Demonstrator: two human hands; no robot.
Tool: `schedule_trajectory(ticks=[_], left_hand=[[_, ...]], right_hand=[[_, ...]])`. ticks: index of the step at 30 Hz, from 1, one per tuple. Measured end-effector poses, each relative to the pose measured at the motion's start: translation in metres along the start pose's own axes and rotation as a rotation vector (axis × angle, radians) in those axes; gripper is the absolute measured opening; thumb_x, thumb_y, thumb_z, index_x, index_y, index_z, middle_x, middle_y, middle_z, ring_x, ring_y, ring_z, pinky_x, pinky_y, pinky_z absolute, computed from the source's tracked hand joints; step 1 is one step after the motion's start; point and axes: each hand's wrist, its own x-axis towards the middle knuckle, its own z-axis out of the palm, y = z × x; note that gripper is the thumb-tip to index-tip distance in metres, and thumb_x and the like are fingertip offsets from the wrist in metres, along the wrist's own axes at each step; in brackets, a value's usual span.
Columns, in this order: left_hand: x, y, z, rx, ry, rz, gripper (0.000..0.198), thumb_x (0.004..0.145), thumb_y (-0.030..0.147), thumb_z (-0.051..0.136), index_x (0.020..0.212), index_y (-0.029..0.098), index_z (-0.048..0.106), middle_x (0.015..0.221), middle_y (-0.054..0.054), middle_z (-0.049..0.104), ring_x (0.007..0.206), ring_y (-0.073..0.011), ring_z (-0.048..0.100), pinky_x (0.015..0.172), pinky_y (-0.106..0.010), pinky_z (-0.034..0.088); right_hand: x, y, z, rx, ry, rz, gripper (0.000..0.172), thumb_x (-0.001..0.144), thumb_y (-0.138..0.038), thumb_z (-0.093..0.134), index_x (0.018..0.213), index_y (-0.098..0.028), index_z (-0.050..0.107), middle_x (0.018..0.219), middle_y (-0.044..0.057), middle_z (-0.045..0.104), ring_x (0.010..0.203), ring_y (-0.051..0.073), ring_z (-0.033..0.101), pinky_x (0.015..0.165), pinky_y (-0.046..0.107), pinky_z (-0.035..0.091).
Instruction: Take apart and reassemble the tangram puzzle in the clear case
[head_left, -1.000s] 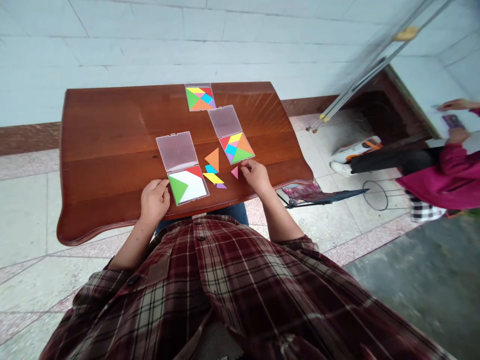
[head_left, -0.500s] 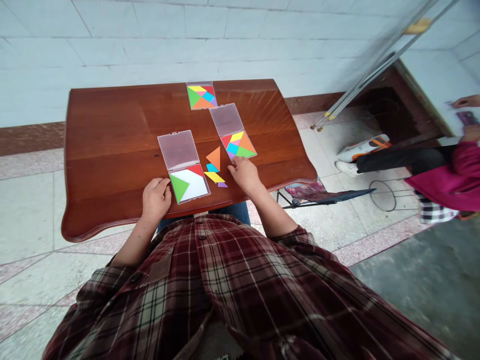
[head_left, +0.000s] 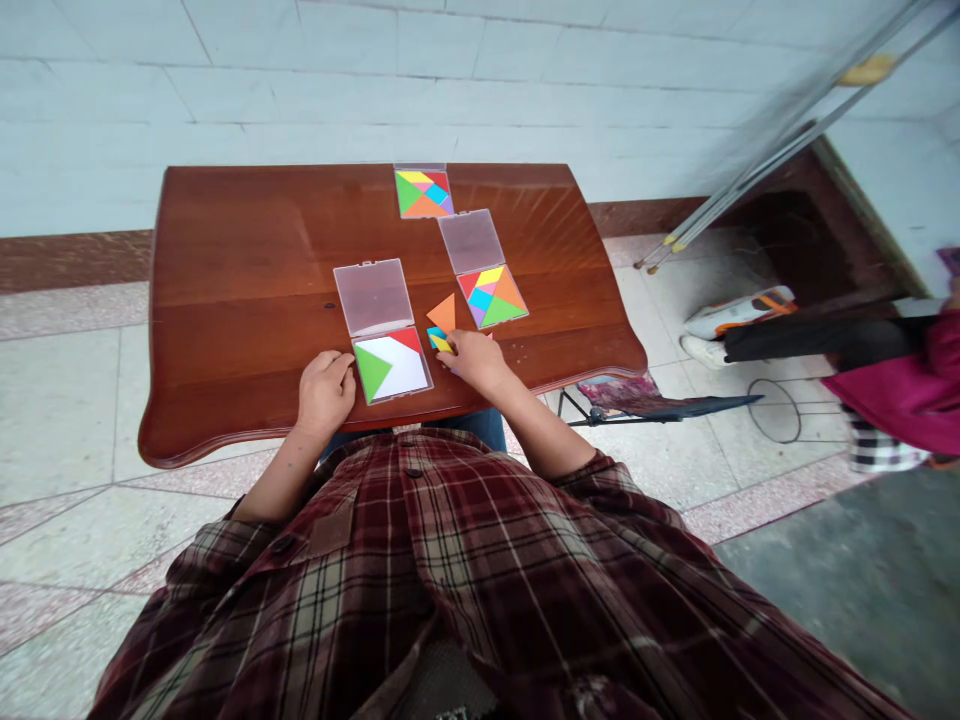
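Observation:
A clear tangram case [head_left: 431, 372] lies unfolded in front of me. A green triangle [head_left: 371, 371] and a red triangle [head_left: 405, 342] lie in its white tray. My left hand [head_left: 327, 390] is closed, its curled fingertips at the case's left edge. To the right of that case, my right hand [head_left: 476, 360] pinches at a yellow parallelogram tangram piece [head_left: 441, 344], partly covering it. Beside those fingers are a blue piece [head_left: 433, 333] and an orange triangle [head_left: 443, 311]. A bit of purple shows beneath the hand, and a small pinkish piece peeks out behind it.
A second opened tangram case [head_left: 471, 240] with a filled tray lies right of centre, and a third filled case [head_left: 424, 195] at the table's [head_left: 240, 300] far edge. Crutches [head_left: 720, 180] lean at the right. A seated person's leg [head_left: 795, 335] and a folding stool [head_left: 622, 395] are beyond the table.
My right hand has moved left from the filled case's lower edge onto the loose pieces. My left hand stays by the near case. The whole view has shifted slightly.

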Motion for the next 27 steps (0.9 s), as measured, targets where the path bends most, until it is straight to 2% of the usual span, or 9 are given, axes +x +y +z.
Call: schedule_trajectory(ticks=[4, 7, 10, 14, 19, 23, 27], left_hand=[[0.0, 0.002, 0.0, -0.005, -0.01, -0.004, 0.028, 0.086, 0.021, 0.042, 0.1, 0.018, 0.066, 0.096, -0.01, 0.063, 0.09, -0.0229, 0.059, 0.084, -0.038, 0.05], [0.0, 0.004, 0.0, -0.008, -0.017, -0.011, 0.029, 0.086, 0.021, 0.042, 0.101, 0.018, 0.066, 0.097, -0.01, 0.063, 0.091, -0.023, 0.058, 0.085, -0.038, 0.05], [0.0, 0.004, 0.001, -0.026, -0.027, -0.015, 0.03, 0.086, 0.02, 0.042, 0.102, 0.018, 0.066, 0.098, -0.01, 0.064, 0.091, -0.0231, 0.058, 0.086, -0.038, 0.049], [0.0, 0.006, 0.001, -0.048, -0.028, -0.021, 0.03, 0.086, 0.02, 0.042, 0.103, 0.017, 0.066, 0.099, -0.01, 0.063, 0.092, -0.023, 0.058, 0.086, -0.038, 0.049], [0.0, 0.008, 0.0, -0.045, -0.038, -0.019, 0.03, 0.086, 0.02, 0.041, 0.102, 0.017, 0.067, 0.097, -0.01, 0.064, 0.091, -0.0228, 0.058, 0.085, -0.037, 0.049], [-0.001, 0.008, 0.0, -0.044, -0.038, -0.019, 0.03, 0.086, 0.019, 0.041, 0.101, 0.017, 0.067, 0.096, -0.01, 0.063, 0.09, -0.0224, 0.058, 0.083, -0.036, 0.049], [-0.001, 0.008, 0.001, -0.039, -0.035, -0.01, 0.03, 0.087, 0.019, 0.041, 0.101, 0.017, 0.067, 0.094, -0.01, 0.063, 0.088, -0.022, 0.058, 0.081, -0.036, 0.048]], right_hand=[[0.008, -0.011, -0.015, 0.077, 0.021, -0.13, 0.019, 0.087, -0.037, 0.058, 0.084, -0.019, 0.062, 0.082, 0.004, 0.066, 0.074, 0.017, 0.058, 0.063, 0.027, 0.035], [0.017, -0.031, -0.023, 0.11, -0.023, -0.244, 0.016, 0.088, -0.033, 0.057, 0.093, -0.018, 0.062, 0.083, 0.004, 0.066, 0.074, 0.016, 0.057, 0.065, 0.027, 0.034], [0.028, -0.05, -0.028, 0.095, -0.066, -0.272, 0.018, 0.088, -0.026, 0.057, 0.102, -0.015, 0.062, 0.085, 0.006, 0.067, 0.075, 0.017, 0.058, 0.066, 0.027, 0.036], [0.041, -0.06, -0.025, 0.057, -0.146, -0.321, 0.011, 0.084, -0.021, 0.062, 0.093, -0.015, 0.066, 0.083, 0.004, 0.067, 0.073, 0.015, 0.059, 0.065, 0.025, 0.036], [0.051, -0.06, -0.012, 0.23, -0.318, -0.331, 0.011, 0.085, -0.02, 0.062, 0.093, -0.015, 0.068, 0.075, 0.0, 0.066, 0.06, 0.009, 0.057, 0.063, 0.023, 0.038], [0.051, -0.063, -0.007, 0.184, -0.254, -0.337, 0.018, 0.084, -0.017, 0.062, 0.1, -0.014, 0.067, 0.088, 0.004, 0.069, 0.073, 0.012, 0.06, 0.07, 0.024, 0.04], [0.047, -0.063, -0.005, 0.064, -0.169, -0.357, 0.037, 0.081, -0.018, 0.065, 0.117, -0.015, 0.061, 0.11, 0.008, 0.067, 0.095, 0.018, 0.06, 0.079, 0.027, 0.041]])
